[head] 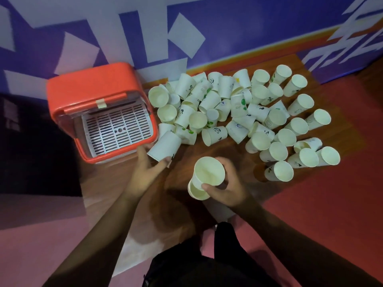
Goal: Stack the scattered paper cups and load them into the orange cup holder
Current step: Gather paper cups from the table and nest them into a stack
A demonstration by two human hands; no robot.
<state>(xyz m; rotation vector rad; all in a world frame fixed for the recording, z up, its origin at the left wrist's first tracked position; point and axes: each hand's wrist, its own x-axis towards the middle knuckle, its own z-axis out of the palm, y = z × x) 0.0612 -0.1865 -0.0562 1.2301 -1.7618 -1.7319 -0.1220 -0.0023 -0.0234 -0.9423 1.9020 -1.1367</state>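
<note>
Holder [91,83] sits at 9 o'clock, lid up, grid tray bare. Pile [217,100] runs from 12 to 3 o'clock, mostly tipped, some upright. Your right hand [226,189] grips two loosely nested cups [207,175]; squeeze harder and the rims crush. Your left hand [145,170], half open, pinches a tilted cup [163,148] touching the holder's corner. Pull fast and neighbouring cups roll.
</note>
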